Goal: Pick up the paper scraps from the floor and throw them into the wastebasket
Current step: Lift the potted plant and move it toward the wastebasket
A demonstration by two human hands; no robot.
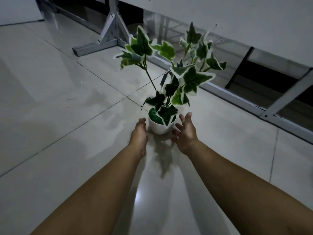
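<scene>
A small white pot (160,127) with a green-and-white ivy plant (179,72) stands on the pale tiled floor (59,99). Both my arms reach forward to it. My left hand (138,134) is just left of the pot, fingers together and pointing ahead, holding nothing. My right hand (185,133) is just right of the pot with fingers spread, close to its side but apart from it. No paper scraps and no wastebasket are in view.
A grey metal table frame (111,29) with a foot bar stands behind the plant, and its lower rail (237,99) runs along the right. A white tabletop edge (237,17) spans the top. Open tile floor lies to the left.
</scene>
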